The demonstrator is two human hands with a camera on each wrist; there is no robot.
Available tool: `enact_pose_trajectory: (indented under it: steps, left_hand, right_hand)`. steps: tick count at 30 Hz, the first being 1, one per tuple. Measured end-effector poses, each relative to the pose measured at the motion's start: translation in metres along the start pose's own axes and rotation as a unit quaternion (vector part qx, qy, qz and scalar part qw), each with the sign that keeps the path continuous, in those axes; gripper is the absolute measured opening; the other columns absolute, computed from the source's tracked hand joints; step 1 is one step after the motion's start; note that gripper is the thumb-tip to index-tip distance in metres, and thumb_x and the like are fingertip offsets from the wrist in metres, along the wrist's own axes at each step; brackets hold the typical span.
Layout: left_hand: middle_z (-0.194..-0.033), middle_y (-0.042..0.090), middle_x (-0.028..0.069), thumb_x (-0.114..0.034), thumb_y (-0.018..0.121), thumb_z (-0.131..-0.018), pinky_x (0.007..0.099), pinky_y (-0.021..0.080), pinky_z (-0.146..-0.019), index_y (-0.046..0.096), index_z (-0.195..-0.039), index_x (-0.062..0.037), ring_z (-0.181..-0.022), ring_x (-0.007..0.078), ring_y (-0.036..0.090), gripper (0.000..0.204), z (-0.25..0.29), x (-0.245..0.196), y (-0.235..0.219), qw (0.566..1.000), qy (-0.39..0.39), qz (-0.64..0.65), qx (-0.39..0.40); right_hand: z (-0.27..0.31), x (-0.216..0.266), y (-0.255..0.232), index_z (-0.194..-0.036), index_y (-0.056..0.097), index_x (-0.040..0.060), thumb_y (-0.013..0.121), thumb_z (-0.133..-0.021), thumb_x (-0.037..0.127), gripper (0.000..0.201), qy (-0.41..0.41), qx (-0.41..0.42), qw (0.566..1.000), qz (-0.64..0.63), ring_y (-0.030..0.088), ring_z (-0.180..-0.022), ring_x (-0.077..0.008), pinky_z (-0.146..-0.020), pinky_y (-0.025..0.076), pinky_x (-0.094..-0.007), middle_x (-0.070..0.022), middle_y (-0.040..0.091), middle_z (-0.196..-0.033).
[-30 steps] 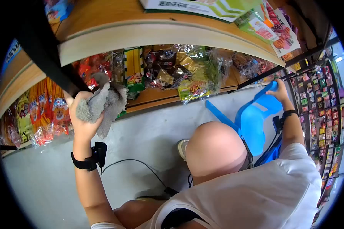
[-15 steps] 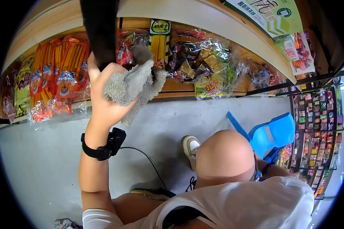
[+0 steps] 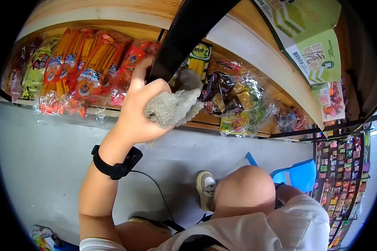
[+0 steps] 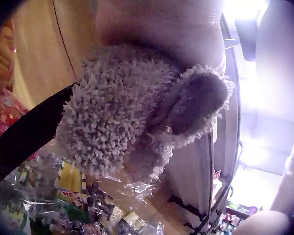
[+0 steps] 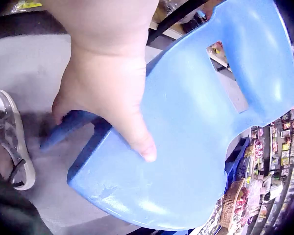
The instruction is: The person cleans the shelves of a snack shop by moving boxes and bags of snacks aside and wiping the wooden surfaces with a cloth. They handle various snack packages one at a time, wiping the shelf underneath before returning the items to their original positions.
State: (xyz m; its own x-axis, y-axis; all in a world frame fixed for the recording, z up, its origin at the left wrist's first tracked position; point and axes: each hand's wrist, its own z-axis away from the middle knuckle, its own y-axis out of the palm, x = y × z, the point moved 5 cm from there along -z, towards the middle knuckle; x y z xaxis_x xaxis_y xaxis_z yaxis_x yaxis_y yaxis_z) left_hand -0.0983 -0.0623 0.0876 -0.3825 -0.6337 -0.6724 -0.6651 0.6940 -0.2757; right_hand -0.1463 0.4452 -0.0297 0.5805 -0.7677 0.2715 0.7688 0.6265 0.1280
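My left hand (image 3: 140, 113) grips a fluffy grey cloth (image 3: 171, 106) at a black shelf post (image 3: 188, 33). One finger reaches up along the post's left side, and the bunched cloth lies at its right. In the left wrist view the cloth (image 4: 112, 112) covers most of the fingers, with a folded end sticking out. My right hand (image 5: 108, 93) holds the seat edge of a blue plastic chair (image 5: 186, 122), thumb on top and the other fingers mostly hidden under the edge. In the head view that hand is hidden behind the knee, beside the chair (image 3: 295, 175).
Bagged orange snack sticks (image 3: 92, 67) and shiny wrapped packets (image 3: 238, 92) fill the low wooden shelf. A green printed box (image 3: 314, 54) sits on the board above. A shoe (image 3: 206, 190) stands on the grey floor. Racks of small packets (image 3: 341, 167) line the right side.
The head view has swung left. My left hand keeps the cloth at the post, its finger now further up. My right hand has moved from the chair's backrest to its seat edge.
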Motion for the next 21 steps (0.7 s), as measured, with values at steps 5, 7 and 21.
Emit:
enact_pose_trajectory:
  steps: [5, 7, 21]
  left_hand:
    - [-0.115, 0.041, 0.0225, -0.016, 0.080, -0.057, 0.0374, 0.042, -0.086, 0.056, -0.075, -0.0068, -0.100, 0.0357, 0.048, 0.032, 0.002, 0.004, 0.004, 0.999, 0.009, -0.011, -0.037]
    - [-0.114, 0.042, 0.0226, -0.016, 0.080, -0.057, 0.0375, 0.042, -0.085, 0.056, -0.076, -0.0071, -0.101, 0.0358, 0.048, 0.032, 0.002, 0.005, 0.006, 0.999, 0.012, -0.028, -0.038]
    - [-0.094, 0.045, 0.0111, -0.001, 0.068, -0.045, 0.0297, 0.036, -0.083, 0.053, -0.086, -0.0042, -0.089, 0.0271, 0.043, 0.044, 0.010, 0.003, 0.013, 0.992, -0.076, -0.104, -0.003]
  right_hand:
    - [0.006, -0.009, -0.009, -0.130, 0.038, 0.0058, 0.074, -0.063, 0.026, 0.079, 0.009, 0.047, 0.999, -0.008, 0.037, -0.122, -0.0333, -0.102, 0.029, -0.0425, -0.0177, 0.041, -0.131]
    - [0.013, -0.016, -0.012, -0.129, 0.039, 0.0057, 0.074, -0.063, 0.025, 0.078, 0.019, 0.058, 0.998, -0.009, 0.038, -0.122, -0.0333, -0.102, 0.030, -0.0424, -0.0178, 0.041, -0.131]
    - [0.041, -0.034, 0.112, -0.127, 0.042, 0.0050, 0.074, -0.063, 0.021, 0.073, -0.003, 0.132, 0.984, -0.121, 0.041, -0.119, -0.0332, -0.100, 0.032, -0.0415, -0.0182, 0.046, -0.126]
